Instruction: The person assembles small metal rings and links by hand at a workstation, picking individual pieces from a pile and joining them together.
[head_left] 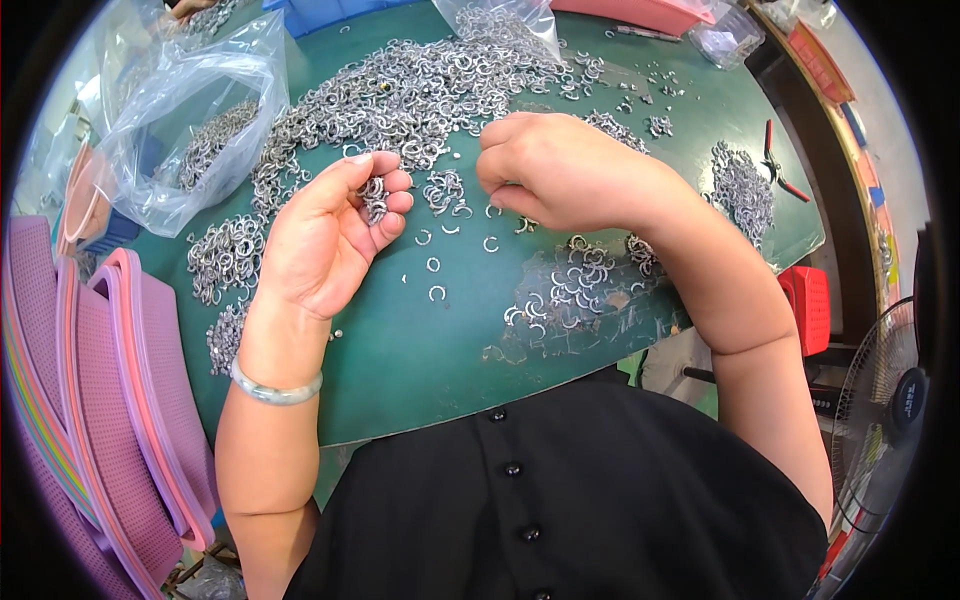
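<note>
My left hand (335, 235) pinches a bunch of rings (374, 198). My right hand (555, 170), mid-frame, is curled over loose ones. I should pick one ring only.

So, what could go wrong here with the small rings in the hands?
1. The left hand holds a bunch of metal rings in loosely curled fingers; some may slip out.
2. Loose rings lie near the green mat's front edge, close to the right hand's forearm; it might sweep them off.

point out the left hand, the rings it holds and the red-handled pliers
left hand (320, 235), head view, on the palm
rings (374, 198), head view, on the cluster between the fingers
red-handled pliers (778, 168), head view, on the handles
</note>
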